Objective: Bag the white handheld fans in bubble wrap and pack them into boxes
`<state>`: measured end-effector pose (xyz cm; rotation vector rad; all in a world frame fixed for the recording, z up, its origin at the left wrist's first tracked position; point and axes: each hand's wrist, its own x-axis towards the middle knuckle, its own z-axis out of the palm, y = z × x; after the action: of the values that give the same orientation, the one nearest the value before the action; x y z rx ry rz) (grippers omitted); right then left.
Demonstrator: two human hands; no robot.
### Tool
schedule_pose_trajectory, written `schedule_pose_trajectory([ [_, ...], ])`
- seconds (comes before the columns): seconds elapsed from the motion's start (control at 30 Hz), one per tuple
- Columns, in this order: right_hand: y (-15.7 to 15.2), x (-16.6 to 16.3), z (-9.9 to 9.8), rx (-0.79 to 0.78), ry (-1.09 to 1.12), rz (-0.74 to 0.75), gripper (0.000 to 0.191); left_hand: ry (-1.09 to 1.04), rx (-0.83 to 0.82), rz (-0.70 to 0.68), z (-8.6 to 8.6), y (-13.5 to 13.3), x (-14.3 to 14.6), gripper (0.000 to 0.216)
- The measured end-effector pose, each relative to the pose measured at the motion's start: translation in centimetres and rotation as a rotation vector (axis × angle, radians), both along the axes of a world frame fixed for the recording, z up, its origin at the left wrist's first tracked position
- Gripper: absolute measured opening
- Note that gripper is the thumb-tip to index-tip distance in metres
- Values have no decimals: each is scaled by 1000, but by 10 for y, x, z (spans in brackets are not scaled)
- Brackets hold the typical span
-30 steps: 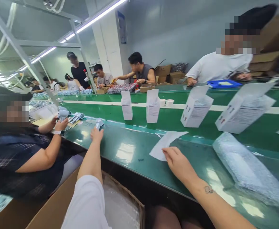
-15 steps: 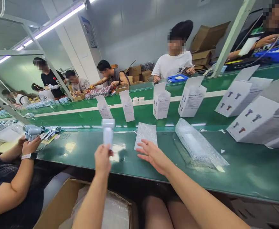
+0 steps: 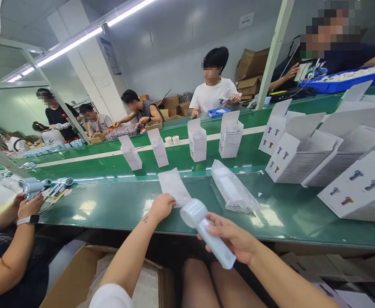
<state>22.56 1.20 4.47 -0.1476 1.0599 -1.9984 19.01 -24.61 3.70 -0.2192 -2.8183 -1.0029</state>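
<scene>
My right hand (image 3: 232, 237) grips a pale-blue, hair-dryer-shaped device (image 3: 218, 244) by its handle, above the front edge of the bench. The round head of the device points up and to the left. Beyond it lies a flat, whitish bubble-wrap bag (image 3: 174, 184) on the green surface. Closed fingers of my left hand (image 3: 162, 208) are at the near edge of this bag, pinching it. To the right rests a filled bubble-wrap pouch (image 3: 232, 188) with something pale inside.
Open white boxes (image 3: 197, 143) stand along the far strip, with more boxes (image 3: 357, 188) grouped at right. An open carton (image 3: 68, 273) sits below the bench. At left, a co-worker's hands (image 3: 28, 207) hold similar devices. Other people work across the line.
The device has passed from my left hand to my right. My left hand has moved onto the flat bag, which is now tilted. The view has swung right.
</scene>
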Motion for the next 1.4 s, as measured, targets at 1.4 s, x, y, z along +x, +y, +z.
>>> schedule_pose_trajectory([
  [1.4, 41, 117, -15, 140, -602, 36, 27, 298, 100, 11, -25, 137, 243, 15],
])
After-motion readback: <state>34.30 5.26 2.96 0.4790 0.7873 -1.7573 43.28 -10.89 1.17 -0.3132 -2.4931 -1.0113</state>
